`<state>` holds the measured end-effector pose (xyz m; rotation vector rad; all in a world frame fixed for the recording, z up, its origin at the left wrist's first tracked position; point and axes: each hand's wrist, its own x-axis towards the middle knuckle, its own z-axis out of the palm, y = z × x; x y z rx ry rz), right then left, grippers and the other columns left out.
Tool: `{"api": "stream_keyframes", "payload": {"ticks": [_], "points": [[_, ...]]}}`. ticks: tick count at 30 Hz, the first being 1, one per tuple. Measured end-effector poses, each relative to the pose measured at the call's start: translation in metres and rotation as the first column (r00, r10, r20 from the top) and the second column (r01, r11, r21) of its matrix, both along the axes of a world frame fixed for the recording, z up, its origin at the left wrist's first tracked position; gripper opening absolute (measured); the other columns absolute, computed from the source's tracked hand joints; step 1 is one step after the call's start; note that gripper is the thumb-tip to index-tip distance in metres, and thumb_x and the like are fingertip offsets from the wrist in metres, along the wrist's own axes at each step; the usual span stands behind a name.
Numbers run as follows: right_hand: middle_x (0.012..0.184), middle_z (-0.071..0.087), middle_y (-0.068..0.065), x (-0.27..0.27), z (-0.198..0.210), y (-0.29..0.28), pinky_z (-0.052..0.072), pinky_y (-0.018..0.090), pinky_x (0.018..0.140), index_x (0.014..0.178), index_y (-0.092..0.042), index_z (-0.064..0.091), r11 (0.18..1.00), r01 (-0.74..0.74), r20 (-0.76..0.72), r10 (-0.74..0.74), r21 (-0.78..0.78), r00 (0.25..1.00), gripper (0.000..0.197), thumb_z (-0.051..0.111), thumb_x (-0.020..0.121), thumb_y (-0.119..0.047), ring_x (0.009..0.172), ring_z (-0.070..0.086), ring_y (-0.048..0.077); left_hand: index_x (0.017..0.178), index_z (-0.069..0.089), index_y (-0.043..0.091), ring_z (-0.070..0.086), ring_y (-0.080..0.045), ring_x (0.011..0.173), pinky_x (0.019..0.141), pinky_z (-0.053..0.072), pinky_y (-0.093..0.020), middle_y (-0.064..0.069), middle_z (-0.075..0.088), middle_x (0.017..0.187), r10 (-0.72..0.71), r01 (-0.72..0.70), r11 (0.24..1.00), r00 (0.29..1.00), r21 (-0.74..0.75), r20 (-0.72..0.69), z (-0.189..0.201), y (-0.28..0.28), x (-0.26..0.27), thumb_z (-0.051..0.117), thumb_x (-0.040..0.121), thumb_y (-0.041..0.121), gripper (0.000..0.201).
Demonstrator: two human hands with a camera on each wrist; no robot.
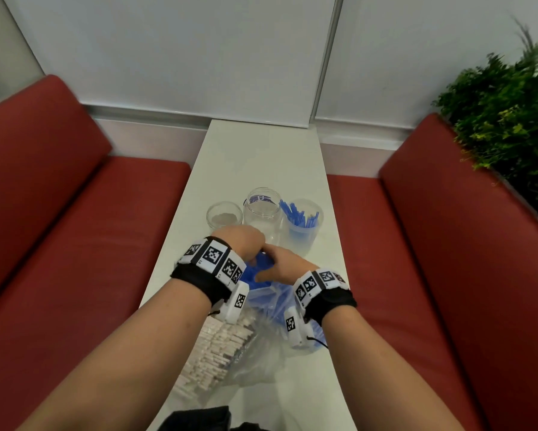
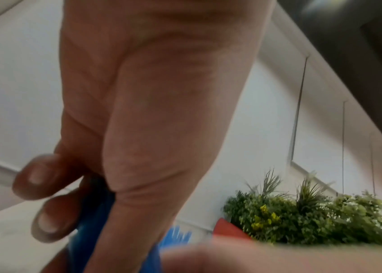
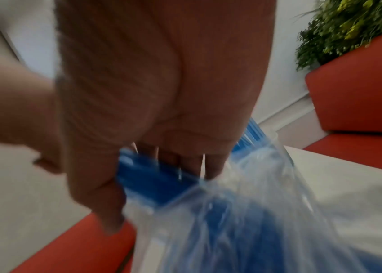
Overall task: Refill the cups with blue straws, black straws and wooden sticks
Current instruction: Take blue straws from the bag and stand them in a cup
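Blue straws (image 1: 259,266) leaving clear bag (image 1: 271,306), both our hands' fingers grasping them: left hand (image 1: 241,241), right hand (image 1: 281,264) | cup (image 1: 302,225) part-filled | white desk (image 1: 261,157), red benches (image 1: 59,219) | cup print unreadable

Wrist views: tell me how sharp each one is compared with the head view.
Head view: mostly sharp, the cups and wrist markers crisp, edges bowed by the wide lens. Left wrist view: left hand soft, fingertips smeared, the plant clearer. Right wrist view: heaviest motion blur, blue straws and bag streaked below the right hand.
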<state>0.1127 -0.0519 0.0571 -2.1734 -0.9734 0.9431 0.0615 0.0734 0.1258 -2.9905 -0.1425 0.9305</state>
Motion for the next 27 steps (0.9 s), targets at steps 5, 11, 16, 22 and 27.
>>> {"api": "stream_keyframes", "payload": {"ticks": [5, 11, 16, 22, 27], "points": [[0.077, 0.068, -0.001, -0.012, -0.016, 0.002, 0.048, 0.031, 0.074, 0.086, -0.020, 0.065, 0.975, 0.197, -0.024, -0.195, 0.107, 0.980, 0.012, 0.067, 0.096, -0.026, 0.068, 0.059, 0.010, 0.115, 0.066, 0.022, 0.060, -0.018, 0.094, 0.081, 0.046, -0.032, 0.002, 0.066, 0.109, 0.022, -0.005, 0.996, 0.982, -0.091, 0.190, 0.021, 0.010, 0.003, 0.068, 0.081, 0.052, 0.045], [0.067, 0.064, 0.000, -0.010, 0.000, 0.001, 0.047, 0.027, 0.074, 0.084, -0.015, 0.062, 0.879, 0.340, -0.104, -0.324, 0.334, 0.940, 0.023, 0.064, 0.098, -0.032, 0.063, 0.059, 0.010, 0.109, 0.066, 0.037, 0.059, -0.001, 0.107, 0.089, 0.046, -0.023, 0.021, 0.063, 0.116, 0.743, 0.180, 0.496, 0.418, -0.850, 0.522, 0.037, 0.020, 0.000, 0.039, 0.091, 0.066, 0.044], [0.062, 0.062, 0.001, 0.000, 0.058, 0.001, 0.050, 0.021, 0.063, 0.078, -0.010, 0.063, 0.685, 0.428, -0.202, -0.388, 0.589, 0.899, 0.028, 0.067, 0.097, -0.029, 0.057, 0.060, 0.011, 0.095, 0.066, 0.007, 0.065, -0.020, 0.078, 0.070, 0.052, -0.029, -0.007, 0.068, 0.085, 0.962, -0.036, -0.034, 0.269, -0.999, -0.043, -0.003, 0.026, 0.000, 0.042, 0.104, 0.027, 0.033], [0.067, 0.062, 0.008, 0.003, 0.116, -0.003, 0.053, 0.029, 0.067, 0.081, -0.007, 0.064, 0.490, 0.453, -0.316, -0.340, 0.745, 0.886, 0.025, 0.069, 0.096, -0.027, 0.061, 0.062, 0.018, 0.118, 0.060, -0.007, 0.063, -0.036, 0.112, 0.103, 0.046, -0.047, -0.025, 0.064, 0.120, 0.492, -0.404, -0.565, 0.535, -0.720, -0.687, -0.061, 0.000, -0.003, 0.037, 0.102, 0.050, 0.064], [0.070, 0.063, 0.012, -0.003, 0.119, -0.005, 0.054, 0.027, 0.070, 0.091, -0.004, 0.063, 0.468, 0.465, -0.332, -0.341, 0.751, 0.879, 0.022, 0.072, 0.094, -0.023, 0.067, 0.064, 0.022, 0.104, 0.066, -0.015, 0.065, -0.042, 0.105, 0.086, 0.054, -0.054, -0.030, 0.064, 0.116, 0.099, -0.413, -0.841, 0.518, -0.350, -0.850, -0.067, -0.017, -0.002, 0.057, 0.091, 0.023, 0.041]]}}
